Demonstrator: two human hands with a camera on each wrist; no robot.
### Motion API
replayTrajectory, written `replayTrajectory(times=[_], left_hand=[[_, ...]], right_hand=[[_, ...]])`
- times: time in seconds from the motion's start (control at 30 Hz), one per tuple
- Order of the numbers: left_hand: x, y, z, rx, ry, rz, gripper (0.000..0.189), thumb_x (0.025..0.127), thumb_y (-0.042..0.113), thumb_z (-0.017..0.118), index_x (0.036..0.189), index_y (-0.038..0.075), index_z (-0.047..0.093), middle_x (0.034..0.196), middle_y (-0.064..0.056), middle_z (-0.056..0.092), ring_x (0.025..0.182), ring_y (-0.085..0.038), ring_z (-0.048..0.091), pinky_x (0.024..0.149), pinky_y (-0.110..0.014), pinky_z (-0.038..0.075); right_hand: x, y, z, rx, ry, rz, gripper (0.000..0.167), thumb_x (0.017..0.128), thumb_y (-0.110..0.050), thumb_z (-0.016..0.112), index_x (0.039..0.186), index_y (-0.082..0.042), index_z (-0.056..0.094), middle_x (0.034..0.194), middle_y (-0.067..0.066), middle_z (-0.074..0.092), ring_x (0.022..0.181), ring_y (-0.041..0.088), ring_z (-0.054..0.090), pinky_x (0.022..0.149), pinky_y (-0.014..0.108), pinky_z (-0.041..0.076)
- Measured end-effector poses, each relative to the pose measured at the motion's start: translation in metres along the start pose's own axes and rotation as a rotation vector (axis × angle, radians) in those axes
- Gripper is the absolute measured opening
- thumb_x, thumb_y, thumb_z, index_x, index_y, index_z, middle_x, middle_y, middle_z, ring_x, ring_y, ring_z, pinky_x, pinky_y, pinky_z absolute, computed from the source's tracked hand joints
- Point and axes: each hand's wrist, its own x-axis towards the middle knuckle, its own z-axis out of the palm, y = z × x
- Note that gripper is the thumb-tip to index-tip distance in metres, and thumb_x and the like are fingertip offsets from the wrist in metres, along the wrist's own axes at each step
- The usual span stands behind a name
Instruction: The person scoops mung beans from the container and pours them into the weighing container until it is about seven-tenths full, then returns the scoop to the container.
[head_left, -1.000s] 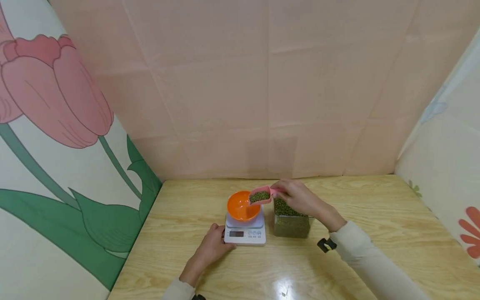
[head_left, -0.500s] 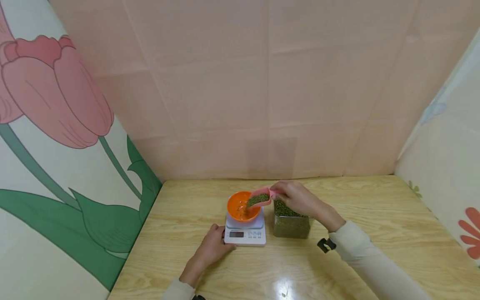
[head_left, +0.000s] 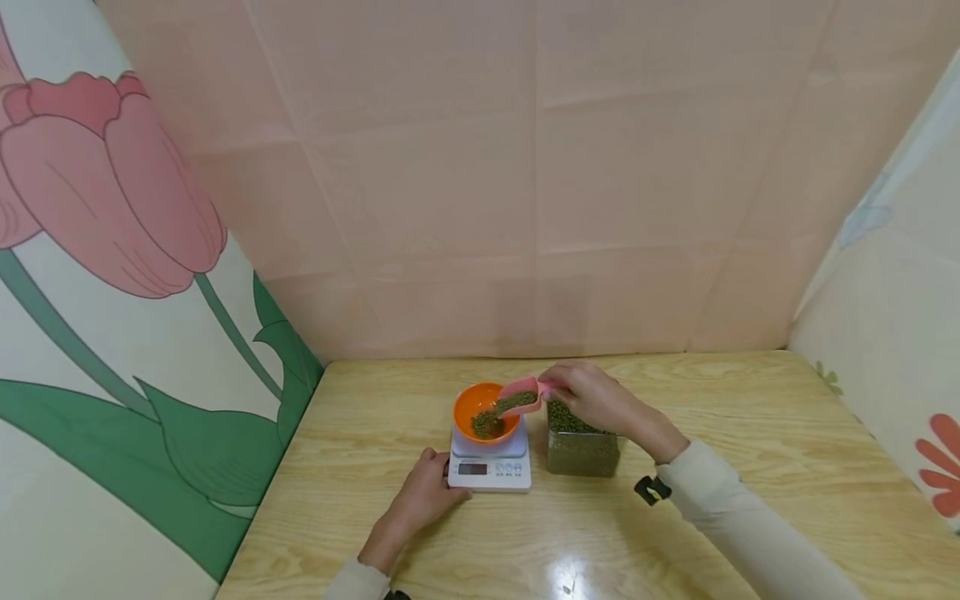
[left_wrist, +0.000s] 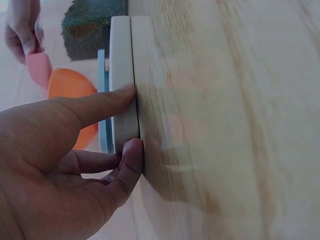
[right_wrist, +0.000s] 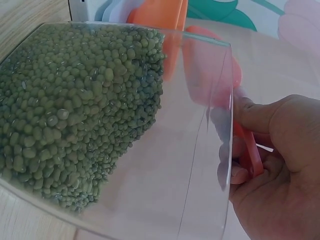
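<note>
"How are the hands placed?"

"At lower centre, the right hand [head_left: 591, 398] grips the pink scoop [head_left: 517, 385], tilted so green beans [head_left: 487, 427] slide into the orange bowl [head_left: 467, 406]; the clear tub [head_left: 583, 458] stands to the right."

"And the left hand [head_left: 427, 493]?"

"Pinching the white scale [head_left: 490, 478] at its left edge (lightly is best; pressure could skew the reading). I'd tip slowly, scoop low."

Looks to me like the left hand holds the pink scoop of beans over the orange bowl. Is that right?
Not quite: the right hand holds the pink scoop of beans over the orange bowl, as the head view shows. The left hand grips the scale.
</note>
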Motion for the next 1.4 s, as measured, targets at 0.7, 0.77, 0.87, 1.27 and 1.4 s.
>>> replayTrajectory(times=[0.7, 0.77, 0.87, 1.27, 1.4], left_hand=[[-0.0017, 0.0009, -0.0006, -0.023, -0.008, 0.000, 0.060, 0.086, 0.020, 0.090, 0.134, -0.006, 0.066, 0.109, -0.009, 0.056, 0.092, -0.017, 0.051, 0.083, -0.029, 0.049], [-0.0016, 0.0008, -0.0005, -0.015, -0.007, 0.001, 0.060, 0.086, 0.020, 0.090, 0.134, -0.006, 0.066, 0.109, -0.009, 0.056, 0.093, -0.017, 0.051, 0.083, -0.030, 0.049], [-0.0012, 0.0001, -0.0002, -0.011, -0.007, 0.000, 0.059, 0.086, 0.020, 0.090, 0.134, -0.005, 0.066, 0.109, -0.009, 0.056, 0.093, -0.017, 0.051, 0.084, -0.031, 0.049], [-0.0005, -0.0004, -0.0016, -0.031, -0.012, -0.016, 0.061, 0.087, 0.022, 0.090, 0.136, -0.005, 0.065, 0.112, -0.009, 0.056, 0.094, -0.017, 0.052, 0.085, -0.032, 0.051], [-0.0007, -0.0002, -0.0017, -0.033, -0.011, -0.011, 0.062, 0.086, 0.022, 0.090, 0.135, -0.006, 0.065, 0.112, -0.010, 0.056, 0.094, -0.018, 0.053, 0.085, -0.032, 0.051]], right_hand=[[0.0020, -0.0033, -0.0001, -0.005, -0.016, -0.016, 0.019, 0.101, -0.010, 0.073, 0.117, -0.001, 0.077, 0.111, 0.011, 0.078, 0.102, 0.026, 0.075, 0.089, 0.044, 0.061], [0.0023, -0.0037, -0.0006, -0.005, -0.020, -0.013, 0.019, 0.101, -0.010, 0.072, 0.117, -0.001, 0.077, 0.110, 0.011, 0.078, 0.101, 0.026, 0.076, 0.089, 0.043, 0.061], [0.0030, -0.0039, -0.0013, -0.006, -0.031, -0.003, 0.018, 0.101, -0.010, 0.072, 0.117, -0.001, 0.077, 0.110, 0.011, 0.078, 0.101, 0.026, 0.076, 0.088, 0.043, 0.062], [0.0055, -0.0060, -0.0029, -0.003, -0.066, 0.022, 0.019, 0.102, -0.009, 0.070, 0.119, -0.003, 0.077, 0.113, 0.010, 0.078, 0.102, 0.024, 0.075, 0.089, 0.042, 0.061], [0.0066, -0.0079, -0.0036, -0.007, -0.069, 0.029, 0.020, 0.102, -0.009, 0.071, 0.120, -0.003, 0.077, 0.114, 0.010, 0.078, 0.104, 0.025, 0.075, 0.090, 0.042, 0.061]])
